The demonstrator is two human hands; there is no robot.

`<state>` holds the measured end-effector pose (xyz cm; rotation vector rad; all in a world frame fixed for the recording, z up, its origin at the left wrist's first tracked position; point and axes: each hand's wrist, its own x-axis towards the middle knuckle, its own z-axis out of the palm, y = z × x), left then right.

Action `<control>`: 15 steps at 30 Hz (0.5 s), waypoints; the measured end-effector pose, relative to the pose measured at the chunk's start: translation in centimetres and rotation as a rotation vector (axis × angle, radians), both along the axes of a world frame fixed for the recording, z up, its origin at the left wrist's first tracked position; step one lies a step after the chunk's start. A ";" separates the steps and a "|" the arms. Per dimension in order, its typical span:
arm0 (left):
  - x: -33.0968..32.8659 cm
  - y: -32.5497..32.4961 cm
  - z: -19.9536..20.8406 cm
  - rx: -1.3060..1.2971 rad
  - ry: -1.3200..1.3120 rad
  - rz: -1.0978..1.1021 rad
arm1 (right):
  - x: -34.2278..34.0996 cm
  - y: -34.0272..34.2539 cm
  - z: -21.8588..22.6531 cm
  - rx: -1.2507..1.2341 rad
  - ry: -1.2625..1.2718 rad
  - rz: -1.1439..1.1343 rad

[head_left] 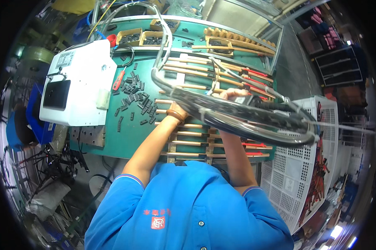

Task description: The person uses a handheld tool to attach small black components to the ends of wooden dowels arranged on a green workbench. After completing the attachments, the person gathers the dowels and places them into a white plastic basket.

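Note:
My left hand [180, 111], with a brown band at its wrist, reaches in among the rows of copper-coloured rods with black sections [190, 143]. Its fingers are hidden behind the thick bundle of hoses and cables [238, 112] that hangs across the middle. On the far side of that bundle, my right hand [233, 94] shows curled fingers around something dark, partly covered by the hoses; its kind is hard to make out. The rods lie side by side on wooden supports [171, 146], several with red parts [254, 145] at their right ends.
Small black parts [134, 98] lie scattered on the green table [117, 137], near a red-handled tool [119, 80]. A white machine [77, 85] stands left. Boxes of black parts [129, 37] and a notched wooden rack [238, 36] are behind. White plastic crates [285, 175] stand right.

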<state>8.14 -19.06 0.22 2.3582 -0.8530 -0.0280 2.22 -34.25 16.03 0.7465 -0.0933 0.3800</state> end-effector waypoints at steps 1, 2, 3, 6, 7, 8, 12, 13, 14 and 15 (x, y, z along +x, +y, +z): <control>-0.2 0.4 0.1 -0.046 -0.052 -0.016 | -0.9 0.4 0.2 -0.319 0.022 -0.215; -0.4 0.8 0.3 -0.091 -0.103 -0.029 | -1.3 0.6 0.2 -0.613 -0.015 -0.335; -1.0 0.8 2.1 -0.167 -0.114 -0.021 | -1.6 0.6 0.1 -0.909 -0.057 -0.467; -1.4 0.8 3.1 -0.254 -0.101 0.020 | -1.6 0.7 -0.1 -1.689 -0.191 -0.763; -1.4 0.8 2.9 -0.243 -0.096 0.052 | -1.4 0.1 -0.6 -1.791 -0.191 -0.720; -1.4 0.8 2.1 -0.195 -0.057 0.055 | -1.3 -0.4 -1.2 -1.850 -0.162 -0.686; -1.2 0.7 1.0 -0.221 -0.144 0.044 | -0.9 0.5 -2.8 -2.137 0.056 -1.127; -1.3 0.3 0.6 -0.260 -0.262 0.073 | -0.3 0.3 -2.8 -2.292 0.056 -1.300; -1.5 0.4 0.4 -0.216 -0.179 0.066 | 0.3 0.2 -2.9 -2.443 0.059 -1.480; -1.3 0.2 1.8 -0.173 -0.103 0.047 | 0.8 -0.3 -3.0 -2.595 0.078 -1.672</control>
